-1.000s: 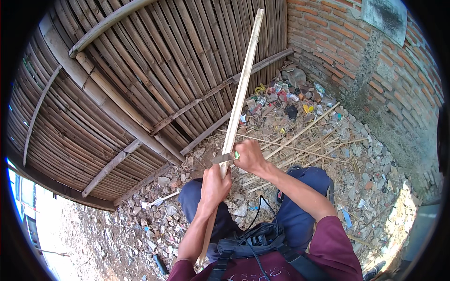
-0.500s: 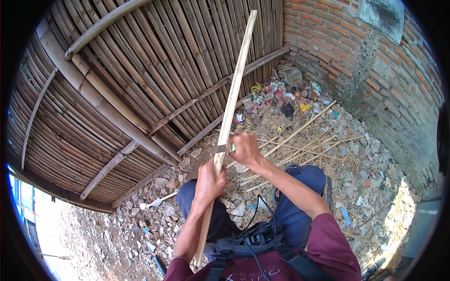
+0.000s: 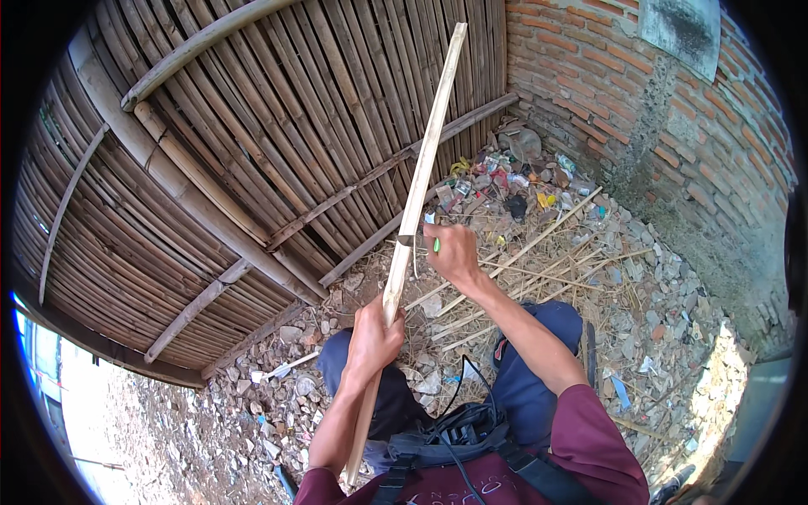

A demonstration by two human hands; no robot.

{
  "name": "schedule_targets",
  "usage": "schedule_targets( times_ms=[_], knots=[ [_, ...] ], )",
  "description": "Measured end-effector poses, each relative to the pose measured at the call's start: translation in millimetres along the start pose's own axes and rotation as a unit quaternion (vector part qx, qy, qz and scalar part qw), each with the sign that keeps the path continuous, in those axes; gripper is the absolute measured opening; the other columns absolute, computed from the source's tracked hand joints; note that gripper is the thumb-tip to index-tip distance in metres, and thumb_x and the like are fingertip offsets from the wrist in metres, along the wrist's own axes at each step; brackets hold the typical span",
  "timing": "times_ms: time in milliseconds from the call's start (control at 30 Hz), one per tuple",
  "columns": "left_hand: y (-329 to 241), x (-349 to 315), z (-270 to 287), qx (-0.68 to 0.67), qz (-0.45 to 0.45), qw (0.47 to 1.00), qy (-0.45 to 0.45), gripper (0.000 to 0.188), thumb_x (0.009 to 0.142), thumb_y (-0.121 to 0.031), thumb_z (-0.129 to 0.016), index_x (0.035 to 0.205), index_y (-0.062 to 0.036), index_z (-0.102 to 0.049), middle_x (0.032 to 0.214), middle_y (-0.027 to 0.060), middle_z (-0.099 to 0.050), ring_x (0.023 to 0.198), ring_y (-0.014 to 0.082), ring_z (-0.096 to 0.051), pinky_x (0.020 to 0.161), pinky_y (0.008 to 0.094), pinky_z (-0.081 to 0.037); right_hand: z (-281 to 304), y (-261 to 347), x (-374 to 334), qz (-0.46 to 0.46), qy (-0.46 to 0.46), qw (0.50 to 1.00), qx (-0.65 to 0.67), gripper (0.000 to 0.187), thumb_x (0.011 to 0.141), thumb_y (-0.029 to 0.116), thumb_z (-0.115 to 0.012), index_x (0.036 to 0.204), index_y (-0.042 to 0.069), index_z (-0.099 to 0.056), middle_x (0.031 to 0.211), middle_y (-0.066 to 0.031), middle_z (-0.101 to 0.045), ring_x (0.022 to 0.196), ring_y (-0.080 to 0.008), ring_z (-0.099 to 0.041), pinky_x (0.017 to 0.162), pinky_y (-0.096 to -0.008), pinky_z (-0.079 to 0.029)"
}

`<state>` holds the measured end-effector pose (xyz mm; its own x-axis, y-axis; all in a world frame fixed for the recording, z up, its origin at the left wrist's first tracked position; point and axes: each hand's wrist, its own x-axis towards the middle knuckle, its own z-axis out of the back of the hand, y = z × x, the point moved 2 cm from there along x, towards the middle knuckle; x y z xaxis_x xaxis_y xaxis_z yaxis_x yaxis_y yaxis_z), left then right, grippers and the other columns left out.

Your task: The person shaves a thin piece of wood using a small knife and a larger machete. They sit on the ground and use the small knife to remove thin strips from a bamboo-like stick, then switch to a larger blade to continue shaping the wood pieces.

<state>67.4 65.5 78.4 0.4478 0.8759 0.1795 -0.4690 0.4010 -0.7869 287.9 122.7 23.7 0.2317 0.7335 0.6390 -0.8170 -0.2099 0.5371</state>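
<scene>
A long pale bamboo strip [image 3: 427, 151] slants up and away from beside my left forearm toward the slatted wall. My left hand [image 3: 376, 337] is closed around its lower part, above my left knee. Farther up, my right hand [image 3: 454, 255] grips a knife [image 3: 406, 241] by its green handle, a bit of which shows between the fingers. The short dark blade lies across the strip and touches it. A thin curled shaving [image 3: 415, 263] hangs beside the strip just below the blade.
A bamboo-slat wall [image 3: 278, 126] rises on the left, and a brick wall [image 3: 581, 76] stands at the far right. Several cut bamboo strips [image 3: 539, 244] lie on the stony ground right of my hands. Litter [image 3: 505, 177] is heaped in the corner. A black cable [image 3: 461, 379] loops above my lap.
My right hand and the knife have moved up along the strip, away from my left hand. The left hand keeps its hold in nearly the same place.
</scene>
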Motion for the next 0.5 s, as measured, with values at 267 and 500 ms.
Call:
schedule_targets(
  times_ms=[267, 500],
  knots=[
    [15.4, -2.0, -10.7, 0.016, -0.017, 1.0, 0.0, 0.019, 0.086, -0.007, -0.059, 0.096, 0.0081, -0.063, 0.074, 0.0307, -0.064, 0.074, 0.046, -0.069, 0.071, 0.0483, -0.052, 5.5, 10.2, -4.1, 0.126, -0.024, 0.992, 0.004, 0.021, 0.086, 0.021, -0.069, 0.071, 0.007, -0.07, 0.055, -0.014, -0.063, 0.048, -0.0267, -0.066, 0.045, -0.0413, -0.049],
    [4.7, -5.8, -16.1, -0.001, -0.008, 1.0, 0.011, 0.018, 0.086, -0.007, -0.059, 0.095, 0.0078, -0.063, 0.073, 0.0304, -0.063, 0.071, 0.0462, -0.067, 0.069, 0.0476, -0.052, 10.3, -4.1, 3.6, 0.089, -0.033, 0.994, -0.052, 0.03, 0.092, 0.026, -0.066, 0.069, 0.006, -0.071, 0.056, -0.0125, -0.064, 0.045, -0.0217, -0.063, 0.042, -0.0378, -0.046]
  ],
)
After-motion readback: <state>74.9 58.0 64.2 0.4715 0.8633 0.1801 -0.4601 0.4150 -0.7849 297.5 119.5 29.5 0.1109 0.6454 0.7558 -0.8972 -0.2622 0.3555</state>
